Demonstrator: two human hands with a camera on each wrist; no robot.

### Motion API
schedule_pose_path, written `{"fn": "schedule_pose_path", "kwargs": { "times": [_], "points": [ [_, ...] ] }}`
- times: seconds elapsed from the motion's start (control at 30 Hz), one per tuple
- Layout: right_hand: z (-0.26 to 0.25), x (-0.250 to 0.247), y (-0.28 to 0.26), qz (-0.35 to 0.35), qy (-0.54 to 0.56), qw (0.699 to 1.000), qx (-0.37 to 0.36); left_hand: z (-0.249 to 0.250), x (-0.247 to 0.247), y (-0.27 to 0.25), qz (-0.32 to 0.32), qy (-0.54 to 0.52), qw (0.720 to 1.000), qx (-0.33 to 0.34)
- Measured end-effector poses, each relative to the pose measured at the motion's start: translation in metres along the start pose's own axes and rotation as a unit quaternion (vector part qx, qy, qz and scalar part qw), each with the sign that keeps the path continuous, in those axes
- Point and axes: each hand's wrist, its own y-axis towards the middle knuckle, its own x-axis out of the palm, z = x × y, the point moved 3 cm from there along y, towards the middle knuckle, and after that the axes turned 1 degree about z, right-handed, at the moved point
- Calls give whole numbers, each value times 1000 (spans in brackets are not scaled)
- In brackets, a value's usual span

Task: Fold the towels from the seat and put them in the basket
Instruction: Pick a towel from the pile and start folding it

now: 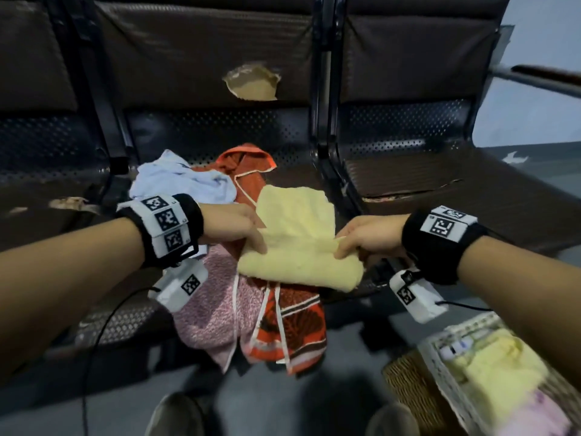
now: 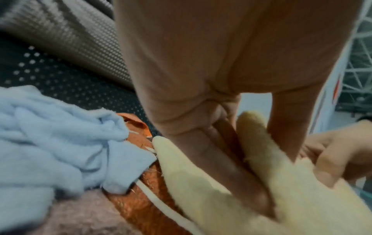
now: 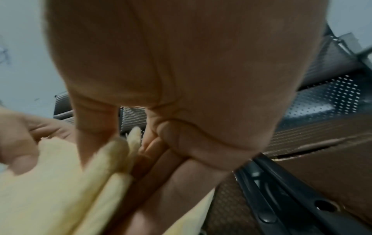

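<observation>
A pale yellow towel (image 1: 298, 237), partly folded, lies over a pile of towels on the middle seat (image 1: 292, 171). My left hand (image 1: 248, 229) pinches its left edge, thumb on top and fingers under a layer. My right hand (image 1: 355, 240) pinches its right edge the same way. The left wrist view shows the yellow towel (image 2: 211, 182) wrapped around my fingers (image 2: 227, 174). The right wrist view shows the yellow towel's (image 3: 60, 182) layers between thumb and fingers. Under it lie a light blue towel (image 1: 182, 180), an orange patterned towel (image 1: 289, 328) and a pink towel (image 1: 213, 316). The white basket (image 1: 440, 347) stands at the lower right.
The basket holds a folded yellow towel (image 1: 496, 369) and a pinkish one (image 1: 540, 410). A brown woven item (image 1: 408, 388) sits beside it on the floor. The backrest has a torn hole (image 1: 254, 83). A black armrest post (image 1: 327, 152) separates the right seat (image 1: 471, 190). My shoes (image 1: 176, 416) are below.
</observation>
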Motion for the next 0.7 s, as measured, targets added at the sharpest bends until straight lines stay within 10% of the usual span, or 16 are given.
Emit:
{"fn": "schedule_pose_path", "kwargs": {
  "times": [0.3,0.5,0.7],
  "points": [
    [-4,-39,55,209,152,964,-57,8,-33,59,214,-166,962,24],
    [5,-50,97,354,18,933,-58,-1,-42,102,307,-110,945,9],
    [6,-24,89,330,-100,921,-183,-17,-42,97,350,-120,928,45]
  ]
}}
